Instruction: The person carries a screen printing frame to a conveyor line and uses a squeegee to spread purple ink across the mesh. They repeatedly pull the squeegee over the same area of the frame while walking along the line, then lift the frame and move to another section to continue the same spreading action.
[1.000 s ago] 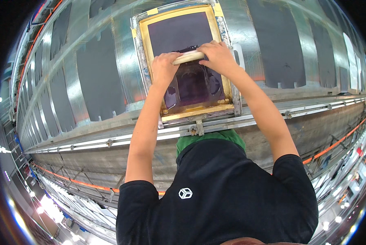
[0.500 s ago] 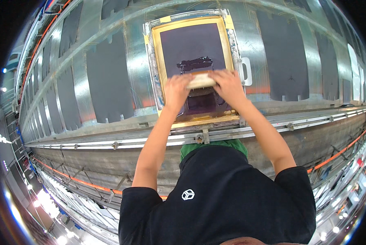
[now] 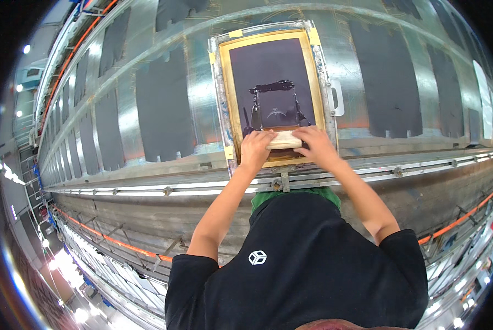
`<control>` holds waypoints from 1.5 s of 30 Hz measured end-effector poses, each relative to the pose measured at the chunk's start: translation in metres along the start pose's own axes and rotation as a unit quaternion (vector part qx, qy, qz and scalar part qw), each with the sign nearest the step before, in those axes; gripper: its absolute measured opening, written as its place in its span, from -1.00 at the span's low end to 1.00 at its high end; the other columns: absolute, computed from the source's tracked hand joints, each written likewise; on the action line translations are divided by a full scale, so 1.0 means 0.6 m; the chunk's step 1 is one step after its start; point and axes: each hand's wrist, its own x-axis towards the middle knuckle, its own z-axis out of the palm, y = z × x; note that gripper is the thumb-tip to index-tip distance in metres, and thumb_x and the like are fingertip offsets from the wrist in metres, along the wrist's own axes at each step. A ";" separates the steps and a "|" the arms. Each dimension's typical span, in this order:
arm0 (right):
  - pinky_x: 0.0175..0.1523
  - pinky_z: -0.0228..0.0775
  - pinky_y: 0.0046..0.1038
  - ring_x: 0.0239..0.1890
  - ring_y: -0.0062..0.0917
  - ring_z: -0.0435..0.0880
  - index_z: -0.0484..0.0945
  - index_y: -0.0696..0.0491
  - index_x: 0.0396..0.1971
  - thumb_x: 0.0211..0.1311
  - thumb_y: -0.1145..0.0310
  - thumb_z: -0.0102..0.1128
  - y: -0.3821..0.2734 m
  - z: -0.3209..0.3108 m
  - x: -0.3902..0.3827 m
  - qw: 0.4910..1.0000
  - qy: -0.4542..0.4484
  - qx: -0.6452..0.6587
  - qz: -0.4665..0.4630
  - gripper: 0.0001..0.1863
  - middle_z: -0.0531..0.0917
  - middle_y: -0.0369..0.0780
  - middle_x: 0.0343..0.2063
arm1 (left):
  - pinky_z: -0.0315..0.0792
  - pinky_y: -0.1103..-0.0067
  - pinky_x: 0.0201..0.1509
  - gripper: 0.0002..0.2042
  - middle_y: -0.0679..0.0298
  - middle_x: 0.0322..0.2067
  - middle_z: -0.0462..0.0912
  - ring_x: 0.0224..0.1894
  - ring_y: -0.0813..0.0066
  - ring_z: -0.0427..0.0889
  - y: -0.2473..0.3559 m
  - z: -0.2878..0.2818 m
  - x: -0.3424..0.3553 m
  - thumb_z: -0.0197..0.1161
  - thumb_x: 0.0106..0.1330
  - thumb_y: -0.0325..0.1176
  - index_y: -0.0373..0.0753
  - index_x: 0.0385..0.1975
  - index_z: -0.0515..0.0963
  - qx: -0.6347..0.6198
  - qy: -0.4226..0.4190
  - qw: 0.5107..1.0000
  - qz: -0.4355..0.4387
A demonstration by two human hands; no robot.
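Note:
My left hand (image 3: 255, 149) and my right hand (image 3: 316, 146) are both closed around the two ends of a wooden-handled squeegee (image 3: 284, 140). The squeegee rests on the near part of a screen printing frame (image 3: 233, 104), which has a yellow taped border and a dark purple mesh. Wet dark ink (image 3: 272, 87) lies in a ragged band across the mesh beyond the squeegee, with streaks running down both sides. Between those streaks a pale curved design (image 3: 277, 112) shows on the wiped mesh. The squeegee's blade is mostly hidden beneath the handle and my fingers.
The frame lies on a long metal table (image 3: 205, 99). Dark grey fabric pieces (image 3: 164, 104) are laid out left and right of it. A white handle (image 3: 336, 98) juts from the frame's right side. A metal rail (image 3: 202, 187) with clamps runs along the table's near edge.
Both hands have drawn the squeegee toward me, from mid-screen to the near end. The pale curved design and ink streaks beyond it have come into sight.

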 end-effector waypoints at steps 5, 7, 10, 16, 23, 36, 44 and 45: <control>0.16 0.42 -0.18 0.00 -0.21 0.64 0.57 0.06 0.18 0.38 0.09 0.25 0.187 -0.089 0.075 0.931 0.329 -0.054 0.149 -0.51 0.69 -0.04 -0.05 | 0.47 0.37 0.09 -0.49 0.37 0.04 0.70 0.09 0.32 0.61 0.004 -0.001 -0.012 0.38 -0.10 -0.57 -0.10 -0.03 0.67 0.006 -0.013 1.000 0.004; 0.03 0.46 -0.21 -0.23 -0.23 0.66 0.62 0.01 0.10 0.42 0.08 0.20 0.237 -0.084 0.118 0.919 0.233 0.163 0.274 -0.59 0.71 -0.10 -0.32 | 0.47 0.38 0.08 -0.46 0.38 0.05 0.69 0.12 0.32 0.60 0.007 0.005 -0.022 0.36 -0.11 -0.59 -0.10 0.00 0.66 -0.001 0.013 1.000 0.012; -0.01 0.48 -0.25 -0.22 -0.26 0.68 0.65 0.00 0.04 0.45 0.06 0.16 0.225 -0.095 0.153 0.923 0.232 0.118 0.283 -0.63 0.73 -0.12 -0.32 | 0.46 0.36 0.08 -0.44 0.39 0.08 0.69 0.14 0.31 0.59 0.024 -0.004 -0.034 0.34 -0.10 -0.60 -0.10 0.03 0.66 0.002 0.008 1.000 -0.006; 0.13 0.43 -0.30 -0.05 -0.31 0.68 0.69 0.02 -0.03 0.48 0.09 0.12 0.156 -0.123 0.175 0.914 0.313 0.086 0.243 -0.65 0.74 -0.11 -0.11 | 0.42 0.33 0.17 -0.36 0.38 0.17 0.64 0.22 0.26 0.54 0.023 -0.021 -0.084 0.33 -0.11 -0.59 -0.10 0.13 0.62 -0.031 0.057 0.998 -0.017; 0.18 0.42 -0.31 0.02 -0.25 0.69 0.66 0.03 -0.04 0.51 0.10 0.09 -0.043 0.088 0.293 0.923 0.340 0.094 0.154 -0.66 0.73 -0.08 -0.10 | 0.47 0.31 0.15 -0.36 0.36 0.16 0.65 0.22 0.25 0.55 -0.169 -0.157 -0.197 0.27 -0.15 -0.65 -0.10 0.08 0.65 -0.035 0.088 0.993 -0.077; -0.31 0.36 -0.25 -0.55 -0.27 0.55 0.64 0.01 -0.04 0.51 0.18 0.09 -0.265 0.356 0.447 0.917 0.312 0.095 0.229 -0.73 0.59 -0.06 -0.56 | 0.46 0.39 0.05 -0.46 0.43 0.05 0.72 0.07 0.30 0.61 -0.478 -0.342 -0.332 0.34 -0.13 -0.60 -0.09 -0.02 0.71 0.028 0.045 0.997 -0.052; -0.29 0.39 -0.17 -0.51 -0.15 0.58 0.65 -0.03 -0.04 0.50 0.15 0.11 -0.237 0.378 0.448 0.919 0.298 0.034 0.256 -0.73 0.59 -0.02 -0.54 | 0.40 0.39 0.10 -0.45 0.48 0.08 0.70 0.10 0.39 0.60 -0.490 -0.354 -0.392 0.33 -0.07 -0.59 -0.03 0.03 0.69 0.045 0.014 0.999 -0.016; -0.25 0.41 -0.19 -0.45 -0.16 0.60 0.66 -0.04 -0.03 0.50 0.14 0.11 -0.241 0.369 0.445 0.922 0.278 0.035 0.268 -0.73 0.62 -0.02 -0.49 | 0.39 0.38 0.12 -0.44 0.49 0.08 0.70 0.10 0.39 0.60 -0.488 -0.351 -0.392 0.33 -0.07 -0.59 -0.02 0.04 0.68 0.045 0.009 0.999 -0.016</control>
